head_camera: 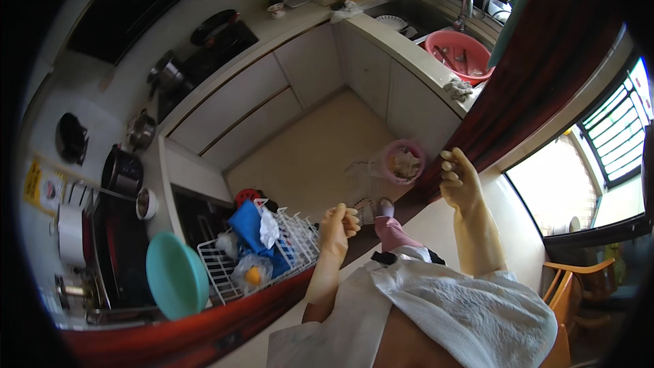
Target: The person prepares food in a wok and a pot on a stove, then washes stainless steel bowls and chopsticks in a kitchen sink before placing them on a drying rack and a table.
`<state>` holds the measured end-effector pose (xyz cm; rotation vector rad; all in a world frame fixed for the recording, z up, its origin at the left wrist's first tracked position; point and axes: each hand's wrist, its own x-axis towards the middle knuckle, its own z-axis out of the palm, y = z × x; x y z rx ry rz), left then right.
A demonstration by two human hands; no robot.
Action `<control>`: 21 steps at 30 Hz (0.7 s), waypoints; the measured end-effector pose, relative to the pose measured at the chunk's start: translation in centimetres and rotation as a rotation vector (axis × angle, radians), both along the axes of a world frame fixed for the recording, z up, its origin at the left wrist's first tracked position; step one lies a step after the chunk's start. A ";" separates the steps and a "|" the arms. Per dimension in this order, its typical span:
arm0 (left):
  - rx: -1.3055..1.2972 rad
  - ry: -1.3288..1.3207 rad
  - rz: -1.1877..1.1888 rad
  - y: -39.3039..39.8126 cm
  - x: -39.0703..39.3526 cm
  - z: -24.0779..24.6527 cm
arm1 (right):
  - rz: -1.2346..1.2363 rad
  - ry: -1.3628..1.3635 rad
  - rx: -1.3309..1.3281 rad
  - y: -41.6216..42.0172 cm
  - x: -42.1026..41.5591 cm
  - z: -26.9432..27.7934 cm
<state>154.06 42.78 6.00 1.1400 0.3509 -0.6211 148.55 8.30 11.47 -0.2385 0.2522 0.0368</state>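
My left hand [339, 227], in a cream rubber glove, hangs low in the middle with its fingers curled in and nothing seen in it. Just left of it is a white wire rack [296, 232] holding a blue cloth or bag [248, 225], a white crumpled piece [269, 229] and a clear plastic bag [253, 272] with something orange inside. My right hand [460, 179], gloved alike, is raised in front of the dark red curtain [531, 61]. Its fingers are loosely bent and slightly apart, with no object visible. A pink waste bin [423, 161] with refuse stands on the floor left of it.
A sink [409, 5] with dishes and a red basin [449, 44] are on the far counter. The cooktop [219, 44] with pots runs along the left. A turquoise basin [176, 276] leans near the rack. A wooden chair [562, 286] stands at right.
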 end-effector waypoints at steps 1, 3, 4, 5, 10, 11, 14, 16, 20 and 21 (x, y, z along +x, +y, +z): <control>-0.044 0.013 0.025 -0.3 2.1 0.2 | -0.002 0.023 -0.033 -0.9 2.3 -0.1; 0.114 -0.005 0.152 -2.0 6.2 0.5 | -0.012 0.063 -0.100 -2.3 7.5 -0.2; 0.110 0.022 0.182 -2.4 8.4 0.2 | -0.016 0.074 -0.132 -2.9 9.9 -0.2; 0.106 0.049 0.208 -2.7 10.7 -0.4 | -0.023 0.085 -0.164 -3.4 12.2 -0.1; 0.190 0.043 0.178 -4.7 20.1 -0.5 | -0.020 0.166 -0.282 -4.1 22.1 1.5; 0.202 0.064 0.184 -5.0 21.8 -0.9 | -0.026 0.134 -0.279 -4.2 23.3 1.9; 0.254 0.094 0.129 -8.4 27.0 -1.0 | -0.063 0.099 -0.381 -6.3 26.8 1.3; 0.259 0.088 0.056 -10.4 31.0 -1.4 | -0.118 0.145 -0.348 -7.7 28.7 0.4; 0.263 0.032 -0.174 -15.7 41.2 -0.9 | -0.328 0.244 -0.313 -10.6 31.8 -1.0; 0.272 0.008 -0.246 -17.1 43.9 -0.5 | -0.410 0.268 -0.301 -11.3 32.4 -1.4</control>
